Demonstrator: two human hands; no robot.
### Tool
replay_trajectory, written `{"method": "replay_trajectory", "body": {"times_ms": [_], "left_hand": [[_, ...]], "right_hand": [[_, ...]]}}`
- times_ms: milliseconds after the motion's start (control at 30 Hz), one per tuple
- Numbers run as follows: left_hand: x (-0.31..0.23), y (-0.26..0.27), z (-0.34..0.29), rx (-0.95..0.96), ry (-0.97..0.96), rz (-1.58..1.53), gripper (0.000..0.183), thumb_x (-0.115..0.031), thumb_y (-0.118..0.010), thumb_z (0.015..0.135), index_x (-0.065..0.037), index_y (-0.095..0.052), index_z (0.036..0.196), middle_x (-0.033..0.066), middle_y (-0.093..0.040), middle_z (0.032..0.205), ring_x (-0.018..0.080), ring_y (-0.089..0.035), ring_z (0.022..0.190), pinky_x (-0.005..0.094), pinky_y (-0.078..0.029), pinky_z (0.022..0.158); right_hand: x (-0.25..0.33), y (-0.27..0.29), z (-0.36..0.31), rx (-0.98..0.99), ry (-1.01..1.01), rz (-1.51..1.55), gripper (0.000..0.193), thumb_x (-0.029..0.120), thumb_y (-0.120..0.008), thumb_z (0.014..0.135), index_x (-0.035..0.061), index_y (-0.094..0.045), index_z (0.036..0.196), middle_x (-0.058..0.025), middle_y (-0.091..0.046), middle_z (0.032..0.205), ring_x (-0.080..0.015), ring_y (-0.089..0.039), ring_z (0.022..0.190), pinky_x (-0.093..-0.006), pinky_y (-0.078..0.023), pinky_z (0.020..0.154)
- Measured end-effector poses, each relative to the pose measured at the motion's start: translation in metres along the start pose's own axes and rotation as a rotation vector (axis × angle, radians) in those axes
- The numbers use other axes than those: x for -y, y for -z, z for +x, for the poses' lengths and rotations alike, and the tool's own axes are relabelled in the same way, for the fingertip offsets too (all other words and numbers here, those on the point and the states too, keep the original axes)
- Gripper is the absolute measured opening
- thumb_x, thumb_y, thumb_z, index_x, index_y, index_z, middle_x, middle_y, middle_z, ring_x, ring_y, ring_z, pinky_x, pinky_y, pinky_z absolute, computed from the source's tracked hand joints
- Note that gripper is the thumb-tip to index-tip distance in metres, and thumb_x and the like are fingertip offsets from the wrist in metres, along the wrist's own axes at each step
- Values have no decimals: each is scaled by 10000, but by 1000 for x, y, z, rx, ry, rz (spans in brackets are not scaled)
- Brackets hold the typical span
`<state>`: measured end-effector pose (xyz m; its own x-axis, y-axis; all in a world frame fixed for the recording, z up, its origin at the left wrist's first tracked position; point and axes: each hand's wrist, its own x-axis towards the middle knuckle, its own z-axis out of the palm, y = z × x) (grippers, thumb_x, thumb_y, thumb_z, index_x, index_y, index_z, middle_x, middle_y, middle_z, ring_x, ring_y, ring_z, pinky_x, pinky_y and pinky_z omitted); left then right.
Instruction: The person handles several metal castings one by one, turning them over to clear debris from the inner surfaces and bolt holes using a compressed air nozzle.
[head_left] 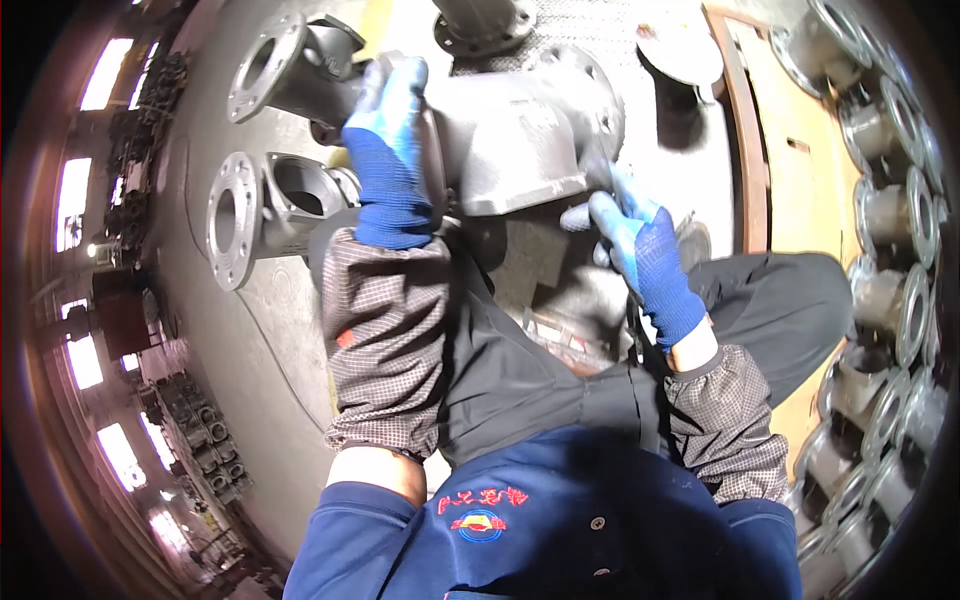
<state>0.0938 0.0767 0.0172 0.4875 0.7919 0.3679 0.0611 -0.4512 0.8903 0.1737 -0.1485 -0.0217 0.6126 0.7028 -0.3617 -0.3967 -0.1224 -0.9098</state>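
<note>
In front of me lies a grey cast-metal valve body (510, 125), with a round bolt-hole flange at its right end and a flat-edged opening facing me. My left hand (390, 105), in a blue knit glove, grips the rim at the casting's left end, fingers pointing away from me. At the lower right of the casting, beside the right flange, is my right hand (625, 225) in the same kind of glove. Its fingers are curled, and what they hold is too dark to make out.
Two flanged castings stand at the left, one farther (270, 65) and one nearer (237, 220). Another flanged part (483, 25) is at the far side, by a round-topped stand (680, 55). A wooden board (805, 170) and rows of flanged castings (895, 215) line the right.
</note>
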Motion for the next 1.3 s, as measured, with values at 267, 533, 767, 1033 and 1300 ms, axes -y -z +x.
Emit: {"method": "replay_trajectory", "body": {"times_ms": [267,533,767,1033,1300], "left_hand": [[-25,-30,-9,81,341,-49,515,-296,-651,821,16,-452,1180,129,-577,963,186,-559,873,292,-456,746],[-62,-37,-1,655,-15,684,754,-363,-632,762,-65,-327,1384,225,-635,942,326,-643,855,372,-517,783],[-56,-56,-58,838,-730,715,596,-139,-651,681,-210,-512,1256,127,-584,809,285,-602,721,416,-478,711],[-28,-7,-26,743,-811,581,376,-128,-619,775,-181,-603,1147,141,-603,1150,338,-557,1090,465,-442,917],[13,26,-5,174,-72,33,262,34,-475,876,45,-577,1116,131,-610,1109,169,-593,993,314,-459,908]], "right_hand": [[44,35,10,79,42,-153,286,188,-431,945,24,-573,1131,-61,-676,776,-25,-456,469,-151,-354,439],[81,63,47,-45,166,-274,326,238,-432,929,20,-580,1122,-105,-681,798,-39,-482,486,-168,-326,417],[72,102,58,-114,294,-351,348,276,-455,924,12,-594,1102,-96,-687,855,-83,-557,561,-189,-418,511],[84,79,89,-46,200,-277,352,274,-473,916,-6,-587,1096,-116,-670,864,-104,-610,649,-205,-459,562],[72,77,148,79,1112,-1135,231,146,-516,857,28,-580,1045,-149,-612,810,-294,-615,763,-336,-488,670]]}}
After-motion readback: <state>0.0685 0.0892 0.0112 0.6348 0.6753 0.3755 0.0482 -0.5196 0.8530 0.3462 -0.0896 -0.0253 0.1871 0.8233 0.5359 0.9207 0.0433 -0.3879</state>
